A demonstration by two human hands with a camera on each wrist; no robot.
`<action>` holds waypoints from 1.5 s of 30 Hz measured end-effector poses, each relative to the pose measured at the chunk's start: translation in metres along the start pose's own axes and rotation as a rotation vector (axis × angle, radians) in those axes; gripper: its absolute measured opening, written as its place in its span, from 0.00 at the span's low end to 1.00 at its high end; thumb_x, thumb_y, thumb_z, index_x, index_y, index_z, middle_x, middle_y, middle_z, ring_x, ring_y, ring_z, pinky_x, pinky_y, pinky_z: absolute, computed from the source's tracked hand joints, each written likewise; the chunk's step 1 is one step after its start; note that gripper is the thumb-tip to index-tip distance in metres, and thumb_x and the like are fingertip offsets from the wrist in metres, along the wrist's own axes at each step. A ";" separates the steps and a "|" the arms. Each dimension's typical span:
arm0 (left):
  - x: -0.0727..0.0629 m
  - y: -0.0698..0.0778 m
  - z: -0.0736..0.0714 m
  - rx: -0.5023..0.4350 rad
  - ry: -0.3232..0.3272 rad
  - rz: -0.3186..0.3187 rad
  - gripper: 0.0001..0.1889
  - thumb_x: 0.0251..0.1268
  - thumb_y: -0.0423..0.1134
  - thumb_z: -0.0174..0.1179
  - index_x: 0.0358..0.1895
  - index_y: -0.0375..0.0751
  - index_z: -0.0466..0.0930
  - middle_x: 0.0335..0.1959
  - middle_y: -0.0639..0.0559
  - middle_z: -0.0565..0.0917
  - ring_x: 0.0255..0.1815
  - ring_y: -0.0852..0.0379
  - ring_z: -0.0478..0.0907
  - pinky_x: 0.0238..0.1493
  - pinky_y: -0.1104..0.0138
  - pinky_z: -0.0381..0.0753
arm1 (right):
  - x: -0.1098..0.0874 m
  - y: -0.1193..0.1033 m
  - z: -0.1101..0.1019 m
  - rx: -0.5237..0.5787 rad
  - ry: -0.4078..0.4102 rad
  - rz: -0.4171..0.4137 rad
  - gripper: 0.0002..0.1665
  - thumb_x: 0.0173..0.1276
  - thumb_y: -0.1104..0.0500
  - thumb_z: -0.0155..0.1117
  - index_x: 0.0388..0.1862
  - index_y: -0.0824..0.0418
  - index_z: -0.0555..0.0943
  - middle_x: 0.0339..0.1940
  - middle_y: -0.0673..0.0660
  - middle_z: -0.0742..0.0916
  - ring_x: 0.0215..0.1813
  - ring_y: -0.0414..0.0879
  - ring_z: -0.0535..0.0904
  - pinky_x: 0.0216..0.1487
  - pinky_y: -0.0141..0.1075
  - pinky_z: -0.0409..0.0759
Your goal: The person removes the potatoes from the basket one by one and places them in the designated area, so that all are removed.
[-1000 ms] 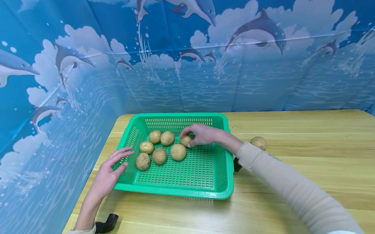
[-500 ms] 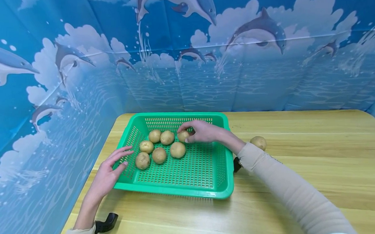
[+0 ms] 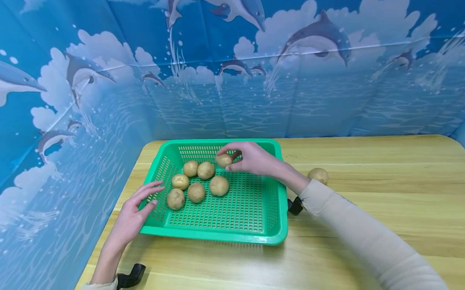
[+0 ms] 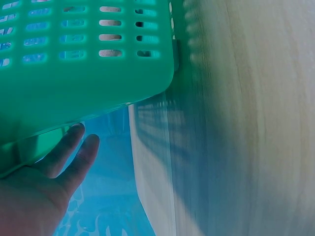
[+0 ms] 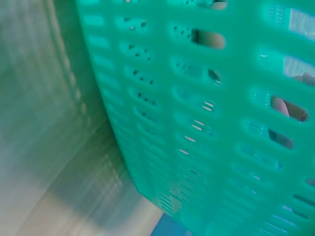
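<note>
1 potato point(image 3: 224, 160) sits in the pinch of the right hand point(image 3: 252, 158), thumb on the near side, curled fingers on the far side, inside the basket point(image 3: 212, 236) by its back wall; whether it touches the floor there, I cannot tell. The left hand point(image 3: 131, 215) has its fingers spread, thumb apart, at the rim to the left; contact is unclear.

By its look, the potato should be light, firm and hard to crush, though its smooth, rounded skin could roll from a shallow pinch. The best hold is probably across its widest part, fingers and thumb on opposite sides. It is nearly round, so it points no clear way; its long axis seems to run side to side, but the fingers cover part.

6 other potatoes point(image 3: 206, 170) lie left of and nearer the body than the pinching fingers. 1 loose potato point(image 3: 317, 175) rests on the table point(image 3: 372, 187), well right of those fingers.
</note>
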State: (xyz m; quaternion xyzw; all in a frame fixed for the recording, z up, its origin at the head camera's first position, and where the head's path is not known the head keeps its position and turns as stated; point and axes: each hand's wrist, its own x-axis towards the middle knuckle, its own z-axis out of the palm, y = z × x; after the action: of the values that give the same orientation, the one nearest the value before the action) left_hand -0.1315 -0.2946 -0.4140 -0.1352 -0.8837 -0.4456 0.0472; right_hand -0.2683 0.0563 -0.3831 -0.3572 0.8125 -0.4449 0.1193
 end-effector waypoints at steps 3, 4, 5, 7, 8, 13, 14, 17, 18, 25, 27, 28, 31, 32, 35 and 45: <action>0.001 0.001 0.000 -0.003 0.004 0.006 0.20 0.71 0.26 0.54 0.63 0.40 0.77 0.71 0.49 0.68 0.76 0.44 0.54 0.67 0.36 0.54 | -0.005 -0.003 -0.001 0.032 0.033 -0.014 0.26 0.64 0.61 0.72 0.60 0.50 0.80 0.61 0.48 0.80 0.52 0.44 0.80 0.48 0.33 0.81; 0.001 0.001 -0.001 -0.004 0.003 0.010 0.20 0.71 0.26 0.54 0.63 0.40 0.76 0.71 0.48 0.68 0.76 0.43 0.54 0.67 0.36 0.54 | -0.007 -0.004 -0.002 0.047 0.046 -0.017 0.26 0.63 0.61 0.72 0.60 0.50 0.80 0.60 0.47 0.80 0.52 0.44 0.80 0.48 0.33 0.81; 0.001 0.001 -0.001 -0.006 0.002 0.011 0.20 0.71 0.26 0.54 0.63 0.40 0.76 0.71 0.49 0.68 0.76 0.43 0.54 0.67 0.36 0.54 | -0.009 -0.005 -0.002 0.060 0.062 -0.021 0.25 0.63 0.61 0.72 0.60 0.50 0.81 0.60 0.47 0.80 0.53 0.44 0.80 0.48 0.33 0.82; 0.001 0.002 -0.001 -0.003 0.001 0.012 0.20 0.71 0.26 0.54 0.64 0.40 0.76 0.71 0.49 0.68 0.75 0.43 0.54 0.67 0.36 0.54 | -0.014 -0.006 -0.001 0.087 0.094 -0.028 0.25 0.63 0.62 0.72 0.59 0.49 0.81 0.59 0.46 0.80 0.53 0.43 0.80 0.48 0.34 0.82; 0.001 0.002 -0.001 -0.003 0.000 0.012 0.20 0.71 0.26 0.54 0.64 0.39 0.76 0.71 0.49 0.68 0.76 0.43 0.54 0.67 0.35 0.53 | -0.017 -0.006 -0.001 0.103 0.112 -0.032 0.25 0.63 0.62 0.72 0.59 0.50 0.81 0.59 0.46 0.81 0.53 0.43 0.80 0.48 0.34 0.82; -0.001 0.001 0.000 0.002 -0.002 -0.003 0.19 0.72 0.27 0.54 0.63 0.39 0.76 0.71 0.50 0.68 0.76 0.44 0.53 0.67 0.36 0.53 | -0.031 -0.008 0.000 0.186 0.200 -0.029 0.25 0.62 0.62 0.73 0.58 0.48 0.81 0.59 0.46 0.80 0.52 0.44 0.81 0.48 0.37 0.83; -0.001 0.001 0.000 0.002 -0.001 -0.003 0.19 0.72 0.27 0.54 0.63 0.39 0.76 0.71 0.49 0.68 0.76 0.44 0.53 0.68 0.36 0.53 | -0.033 -0.008 0.000 0.200 0.218 -0.027 0.25 0.61 0.61 0.74 0.58 0.48 0.81 0.58 0.46 0.80 0.51 0.44 0.81 0.48 0.37 0.83; -0.001 0.000 0.000 0.001 0.002 -0.005 0.19 0.72 0.27 0.53 0.63 0.39 0.76 0.71 0.50 0.68 0.76 0.44 0.53 0.68 0.36 0.53 | -0.041 -0.010 -0.003 0.235 0.257 -0.019 0.25 0.61 0.57 0.75 0.58 0.47 0.80 0.57 0.50 0.81 0.50 0.47 0.82 0.46 0.39 0.84; -0.001 -0.001 0.000 0.001 0.003 -0.006 0.19 0.72 0.26 0.53 0.63 0.39 0.76 0.71 0.50 0.68 0.76 0.45 0.52 0.68 0.36 0.53 | -0.044 -0.010 -0.004 0.250 0.266 -0.012 0.25 0.61 0.57 0.75 0.58 0.48 0.80 0.57 0.51 0.81 0.50 0.48 0.82 0.45 0.41 0.84; -0.002 -0.002 0.000 0.004 0.003 -0.013 0.21 0.71 0.25 0.53 0.64 0.42 0.77 0.71 0.51 0.68 0.76 0.47 0.53 0.68 0.37 0.53 | -0.063 -0.015 -0.008 0.350 0.364 0.017 0.27 0.62 0.56 0.74 0.60 0.52 0.79 0.61 0.51 0.77 0.51 0.50 0.80 0.47 0.43 0.83; -0.002 -0.002 0.000 0.002 0.004 -0.014 0.21 0.71 0.25 0.53 0.63 0.43 0.77 0.71 0.51 0.68 0.76 0.47 0.53 0.68 0.37 0.53 | -0.068 -0.016 -0.009 0.370 0.397 0.009 0.27 0.62 0.58 0.74 0.60 0.54 0.79 0.62 0.52 0.77 0.52 0.51 0.79 0.48 0.42 0.83; -0.002 -0.002 0.000 0.002 0.003 -0.014 0.21 0.71 0.25 0.53 0.63 0.43 0.77 0.71 0.51 0.68 0.76 0.47 0.53 0.68 0.37 0.53 | -0.070 -0.015 -0.009 0.376 0.412 0.000 0.27 0.62 0.59 0.74 0.60 0.55 0.79 0.62 0.52 0.77 0.52 0.51 0.79 0.48 0.42 0.83; -0.001 -0.001 0.000 -0.001 0.003 -0.014 0.20 0.71 0.25 0.53 0.64 0.41 0.77 0.71 0.51 0.68 0.76 0.47 0.53 0.68 0.38 0.53 | -0.079 -0.016 -0.011 0.389 0.446 -0.019 0.27 0.62 0.61 0.73 0.61 0.57 0.79 0.63 0.53 0.77 0.51 0.52 0.80 0.46 0.41 0.83; -0.001 -0.001 0.000 -0.001 0.003 -0.014 0.20 0.71 0.25 0.53 0.64 0.40 0.77 0.71 0.51 0.68 0.76 0.47 0.53 0.68 0.37 0.53 | -0.081 -0.016 -0.012 0.389 0.457 -0.026 0.27 0.62 0.62 0.73 0.61 0.57 0.79 0.62 0.54 0.78 0.51 0.53 0.80 0.45 0.41 0.84; -0.001 0.000 0.000 0.000 0.003 -0.013 0.20 0.71 0.26 0.53 0.64 0.39 0.76 0.71 0.51 0.68 0.76 0.47 0.53 0.68 0.38 0.53 | -0.089 -0.016 -0.014 0.402 0.498 -0.039 0.27 0.61 0.64 0.73 0.60 0.59 0.79 0.60 0.56 0.78 0.50 0.53 0.80 0.44 0.40 0.84; -0.002 0.002 -0.001 -0.013 0.000 0.024 0.20 0.71 0.26 0.54 0.63 0.41 0.76 0.71 0.48 0.68 0.76 0.42 0.53 0.67 0.35 0.53 | -0.115 -0.007 -0.018 0.427 0.644 -0.053 0.27 0.60 0.69 0.72 0.60 0.64 0.79 0.62 0.58 0.78 0.52 0.52 0.80 0.50 0.39 0.82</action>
State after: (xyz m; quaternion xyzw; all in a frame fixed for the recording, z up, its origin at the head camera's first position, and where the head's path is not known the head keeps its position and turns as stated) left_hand -0.1289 -0.2946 -0.4129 -0.1459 -0.8791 -0.4509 0.0516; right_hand -0.1919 0.1443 -0.3809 -0.1872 0.6881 -0.6962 -0.0818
